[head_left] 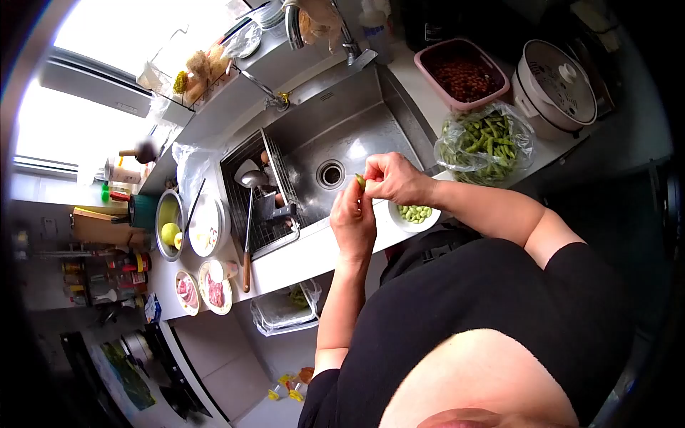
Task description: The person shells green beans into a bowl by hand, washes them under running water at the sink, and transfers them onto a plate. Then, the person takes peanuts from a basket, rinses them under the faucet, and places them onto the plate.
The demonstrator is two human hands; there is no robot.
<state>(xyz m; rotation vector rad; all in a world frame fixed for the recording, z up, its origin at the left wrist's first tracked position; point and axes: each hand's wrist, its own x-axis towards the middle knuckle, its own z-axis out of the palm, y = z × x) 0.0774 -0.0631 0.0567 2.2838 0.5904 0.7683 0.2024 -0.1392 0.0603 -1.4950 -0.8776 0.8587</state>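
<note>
Both hands meet above the sink's front edge, around a small green pod [360, 181]. My left hand [353, 217] pinches the pod from below and left. My right hand [399, 178] closes on its other side, fingertips touching it. Just under my right hand stands a white bowl [415, 227] of shelled green beans [414, 213]. A clear plastic bag [524, 146] filled with green pods [489, 143] lies on the counter to the right.
Behind the hands is the steel sink [357, 135], with a wire rack [275, 235] holding a ladle and cleaver. A pink basin [421, 68] and white pot [556, 85] stand at right. Plates of meat [215, 289] sit at left; a lined bin [285, 310] is below.
</note>
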